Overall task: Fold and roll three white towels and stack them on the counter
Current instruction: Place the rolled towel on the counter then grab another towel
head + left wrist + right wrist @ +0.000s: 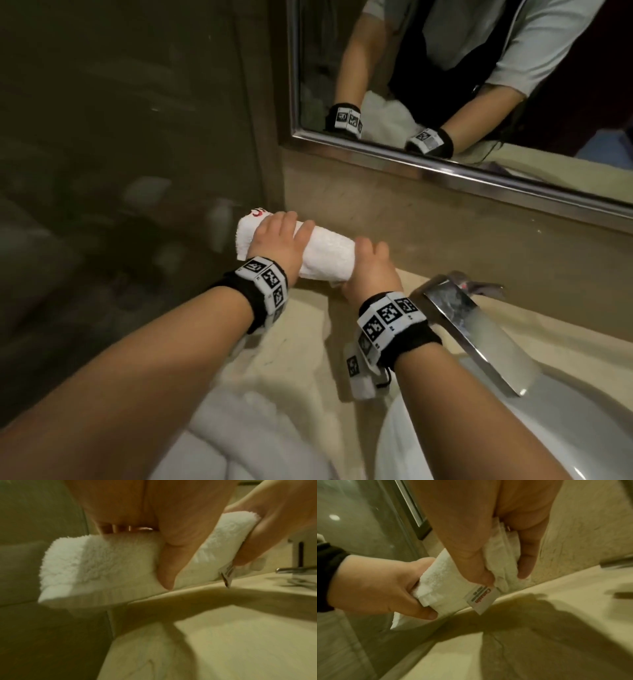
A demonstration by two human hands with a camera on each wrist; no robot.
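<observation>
A rolled white towel [322, 250] lies across the far left of the beige counter [308, 329], close to the back wall. My left hand [279, 240] grips its left part, fingers curled over the top and thumb underneath. My right hand [371, 270] grips its right end. In the left wrist view the fluffy towel roll [96, 568] sits just above the counter edge. The right wrist view shows the towel's end [443, 588] with a sewn label [481, 599] hanging below my thumb. More white towel [239, 438] lies loose near the counter's front, under my left forearm.
A chrome faucet [476, 329] juts over the white sink [534, 442] at the right. A framed mirror [445, 171] runs along the back wall. A dark glass panel [120, 171] stands to the left of the counter.
</observation>
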